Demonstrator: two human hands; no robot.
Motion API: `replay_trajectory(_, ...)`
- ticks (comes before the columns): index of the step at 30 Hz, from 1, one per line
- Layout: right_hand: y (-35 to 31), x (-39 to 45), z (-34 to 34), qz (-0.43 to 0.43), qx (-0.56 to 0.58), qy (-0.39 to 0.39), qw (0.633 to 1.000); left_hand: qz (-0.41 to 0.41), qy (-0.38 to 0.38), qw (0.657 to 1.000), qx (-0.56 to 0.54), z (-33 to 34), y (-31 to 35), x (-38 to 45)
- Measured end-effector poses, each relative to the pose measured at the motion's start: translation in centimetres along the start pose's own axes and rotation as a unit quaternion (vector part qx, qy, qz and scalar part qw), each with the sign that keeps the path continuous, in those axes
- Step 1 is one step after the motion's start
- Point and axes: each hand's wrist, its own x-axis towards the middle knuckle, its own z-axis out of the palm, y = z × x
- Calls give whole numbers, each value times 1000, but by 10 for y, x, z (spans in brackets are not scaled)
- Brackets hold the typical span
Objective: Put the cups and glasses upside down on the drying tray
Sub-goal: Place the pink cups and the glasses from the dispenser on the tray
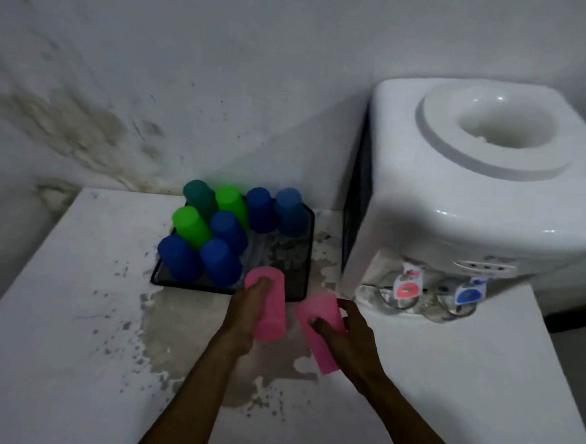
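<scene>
The left pink cup (pixel 270 304), at lower centre, points its long axis up-frame over the near rim of the drying tray (pixel 308 252), the left hand (pixel 247 307) wrapped around it. The right hand (pixel 347 328) clasps the right pink cup (pixel 320 337) just right, farther from the tray; blur probably hides their rims.

Stained white counter (pixel 79 313), black tray (pixel 305 256), water dispenser (pixel 454 195)
</scene>
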Motion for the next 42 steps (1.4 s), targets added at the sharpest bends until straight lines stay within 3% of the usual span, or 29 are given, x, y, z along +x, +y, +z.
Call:
replay_trajectory(3,-21,26,20,12,-38,-14,999,-20,-16,999,46,-11,22,13)
replay_trajectory(6,-40,53,31,8,-105,11,994,71,4,983,172,-13,45,27)
replay_trajectory(8,-53,69,34,3,-157,25,987,179,29,944,276,-16,60,34)
replay_trajectory(12,-80,101,40,-9,-239,52,970,316,107,811,480,-22,93,57)
replay_trajectory(17,-90,133,51,-59,-310,76,946,327,101,747,570,-17,114,84)
replay_trajectory(23,-93,154,66,-75,-394,88,912,308,108,696,639,-10,114,106)
replay_trajectory(30,-94,163,75,-93,-428,78,896,362,113,614,692,-3,112,114)
replay_trajectory(33,-95,167,77,-102,-407,77,904,375,117,594,701,-4,112,119)
replay_trajectory(38,-92,169,77,-111,-366,84,920,372,104,609,693,-7,105,130)
replay_trajectory(42,-91,167,72,-114,-359,90,922,379,105,600,696,-8,103,133)
